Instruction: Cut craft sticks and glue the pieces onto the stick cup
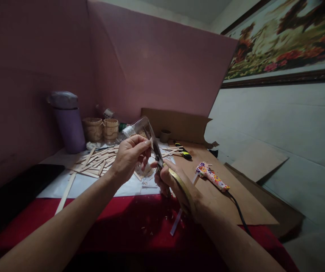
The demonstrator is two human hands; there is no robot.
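My left hand [129, 155] is closed, pinching a short piece of wooden stick [151, 142] between thumb and forefinger. Scissors [156, 145] with gold-coloured handles are in my right hand [181, 187], fingers wrapped through the loops. Their blades point up and away, spread apart, right beside the wooden piece; I cannot tell whether they touch it. Behind my left hand, flat wooden sticks [101, 161] lie in a loose pile on white paper [122, 190]. Partly hidden under my hands are small wooden pieces on the paper.
A flower-patterned glue gun [212, 177] and a yellow-black utility knife [184, 151] lie on cardboard [236, 206] at right. A purple bottle [69, 126], wooden cups [93, 129] and clear plastic containers [135, 126] stand behind. A translucent strip [176, 223] lies on red cloth [108, 223].
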